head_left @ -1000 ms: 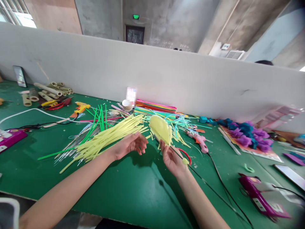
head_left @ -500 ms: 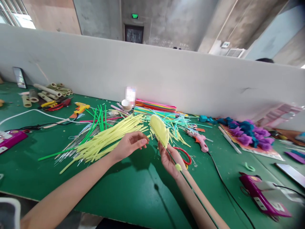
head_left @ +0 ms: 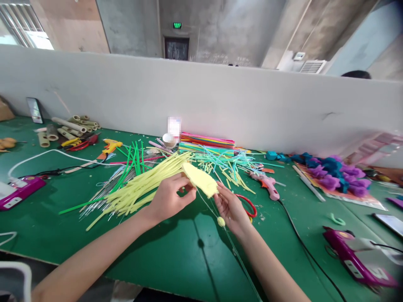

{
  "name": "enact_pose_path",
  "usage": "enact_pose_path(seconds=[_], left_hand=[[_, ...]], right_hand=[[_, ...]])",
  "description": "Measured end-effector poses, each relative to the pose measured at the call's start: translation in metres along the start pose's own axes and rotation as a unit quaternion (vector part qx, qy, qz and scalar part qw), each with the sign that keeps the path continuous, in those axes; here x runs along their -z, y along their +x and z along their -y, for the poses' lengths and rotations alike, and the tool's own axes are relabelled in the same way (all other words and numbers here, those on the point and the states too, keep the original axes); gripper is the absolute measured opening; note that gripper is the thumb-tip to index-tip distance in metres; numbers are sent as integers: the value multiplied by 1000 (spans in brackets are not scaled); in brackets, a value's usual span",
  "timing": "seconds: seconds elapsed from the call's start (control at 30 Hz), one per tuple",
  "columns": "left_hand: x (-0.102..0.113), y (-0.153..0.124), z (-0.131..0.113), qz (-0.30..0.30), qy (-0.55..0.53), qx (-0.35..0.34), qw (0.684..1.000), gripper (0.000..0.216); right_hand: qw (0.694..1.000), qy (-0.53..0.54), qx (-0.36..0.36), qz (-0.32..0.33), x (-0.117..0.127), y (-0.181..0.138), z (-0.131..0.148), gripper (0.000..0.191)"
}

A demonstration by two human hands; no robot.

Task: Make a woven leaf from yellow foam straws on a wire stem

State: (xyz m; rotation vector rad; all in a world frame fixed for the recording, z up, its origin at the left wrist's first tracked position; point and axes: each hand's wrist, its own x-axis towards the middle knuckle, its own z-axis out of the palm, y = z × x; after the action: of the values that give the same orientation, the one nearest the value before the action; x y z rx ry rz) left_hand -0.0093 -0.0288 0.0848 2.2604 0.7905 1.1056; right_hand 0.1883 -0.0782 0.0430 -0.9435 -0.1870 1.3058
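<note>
A pale yellow fuzzy leaf-shaped piece (head_left: 200,179) made of pipe cleaner is held between both hands above the green table (head_left: 176,247). My left hand (head_left: 171,197) pinches its left end with thumb and fingers. My right hand (head_left: 231,207) grips its right end, where a thin wire stem with a small yellow ball (head_left: 221,221) hangs down over my wrist. Just left of my hands lies a heap of yellow pipe cleaners (head_left: 141,184).
Green pipe cleaners (head_left: 132,161), a stack of coloured ones (head_left: 208,142), red-handled scissors (head_left: 248,205), a pink glue gun (head_left: 267,184), a yellow glue gun (head_left: 110,146), purple and blue flowers (head_left: 330,174), purple power strips (head_left: 359,258) and cables crowd the table. A white partition (head_left: 220,100) stands behind.
The yellow piece has tilted from upright to nearly flat and lower. My left hand moved in and took hold of its left end. The view shifted slightly.
</note>
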Motion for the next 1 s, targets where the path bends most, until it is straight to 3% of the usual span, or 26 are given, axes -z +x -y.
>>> enact_pose_path(seconds=[0.13, 0.23, 0.3, 0.5, 0.67, 0.83, 1.0], left_hand=[[8, -8, 23, -11, 162, -59, 985, 15], [17, -11, 45, -11, 322, -133, 937, 18], [22, -10, 57, 12, 357, -155, 921, 19], [26, -6, 74, 19, 216, -65, 974, 13], [19, -8, 79, -32, 119, 45, 991, 19], [10, -7, 82, 10, -62, 154, 986, 37], [10, -10, 67, 31, -198, 193, 961, 44]], right_hand=[[999, -17, 48, -7, 3, 2, 3, 37], [994, -27, 104, -19, 5, 3, 3, 41], [989, -34, 141, -25, 5, 3, 4, 45], [970, -70, 233, -24, 5, 2, 3, 58], [968, -77, 240, -4, 5, 0, 1, 54], [974, -64, 215, -17, 3, -1, 0, 53], [974, -73, 214, -17, 1, -3, -2, 54]])
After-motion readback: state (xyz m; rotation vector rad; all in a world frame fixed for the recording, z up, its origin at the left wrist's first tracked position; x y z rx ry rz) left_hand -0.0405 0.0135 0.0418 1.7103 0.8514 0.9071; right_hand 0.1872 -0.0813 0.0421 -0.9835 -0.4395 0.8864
